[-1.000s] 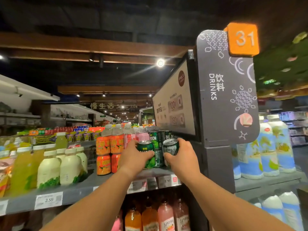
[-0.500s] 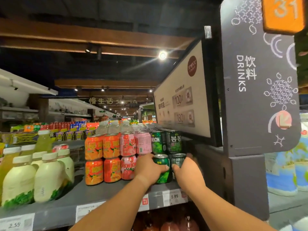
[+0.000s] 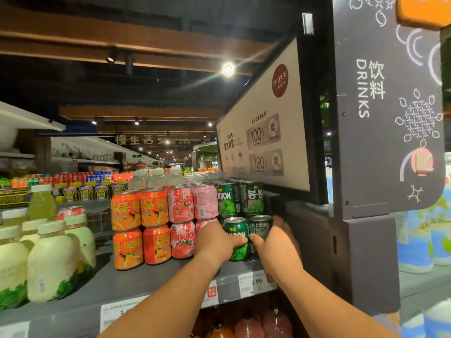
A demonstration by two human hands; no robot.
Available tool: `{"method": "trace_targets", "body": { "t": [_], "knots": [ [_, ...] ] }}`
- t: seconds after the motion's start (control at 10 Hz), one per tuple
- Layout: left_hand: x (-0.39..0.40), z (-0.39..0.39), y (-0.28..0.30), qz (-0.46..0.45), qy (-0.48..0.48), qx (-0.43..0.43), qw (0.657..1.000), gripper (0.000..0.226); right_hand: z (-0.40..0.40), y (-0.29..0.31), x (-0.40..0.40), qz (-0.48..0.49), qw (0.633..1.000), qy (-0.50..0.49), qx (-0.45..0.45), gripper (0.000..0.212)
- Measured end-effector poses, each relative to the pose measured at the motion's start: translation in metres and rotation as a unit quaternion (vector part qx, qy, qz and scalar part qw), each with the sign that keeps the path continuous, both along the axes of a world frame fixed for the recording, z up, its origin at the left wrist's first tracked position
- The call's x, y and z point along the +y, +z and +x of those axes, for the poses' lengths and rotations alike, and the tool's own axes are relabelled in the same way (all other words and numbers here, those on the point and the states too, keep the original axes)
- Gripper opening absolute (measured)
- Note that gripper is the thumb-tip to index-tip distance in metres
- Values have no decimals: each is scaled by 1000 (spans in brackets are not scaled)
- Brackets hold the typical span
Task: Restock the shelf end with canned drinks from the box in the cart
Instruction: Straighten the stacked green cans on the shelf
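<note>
- The left hand point(image 3: 214, 242) forms a grip wrapped around a green metal drink can with grape artwork point(image 3: 236, 236), its thumb lying across the can's front and its fingers hidden behind.
- The right hand point(image 3: 274, 247) forms a second grip clasped on a darker green metal can with white small print point(image 3: 260, 228), its thumb on the near face and its fingers curled round the far right side.
- Both held cans stand upright, touching each other, with their bases at the grey metal shelf point(image 3: 151, 279) near its front right corner.
- Directly above and just behind the two grips sits an upper row of matching green cans point(image 3: 240, 198), stacked on a lower row mostly hidden by the hands.
- Just left of the left grip stand pink strawberry cans point(image 3: 183, 220) two high, and beyond them orange cans point(image 3: 140, 228) stacked the same way.
- Well to the left of both grips stand pale green plastic bottles with cream caps point(image 3: 51, 259).
- Below the right grip, a white price tag reading 3.99 point(image 3: 252, 282) is fixed to the shelf edge.
- To the right of the right grip rises a dark grey end panel lettered DRINKS point(image 3: 380, 113), with a cream framed poster point(image 3: 266, 132) above the grips.
</note>
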State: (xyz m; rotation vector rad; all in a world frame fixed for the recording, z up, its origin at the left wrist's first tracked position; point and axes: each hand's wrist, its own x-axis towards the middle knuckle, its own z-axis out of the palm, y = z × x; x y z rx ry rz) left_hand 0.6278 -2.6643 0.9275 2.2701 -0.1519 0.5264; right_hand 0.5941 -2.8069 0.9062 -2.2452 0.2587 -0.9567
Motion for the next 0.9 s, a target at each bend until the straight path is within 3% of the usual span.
{"method": "trace_targets", "body": {
  "t": [0.7, 0.9],
  "knots": [
    [-2, -13, 3, 12, -1, 14, 1000, 45, 17, -13, -7, -7, 1000, -3, -5, 65],
    [9, -43, 18, 134, 45, -23, 990, 48, -12, -11, -3, -25, 999, 28, -14, 65]
  ]
}}
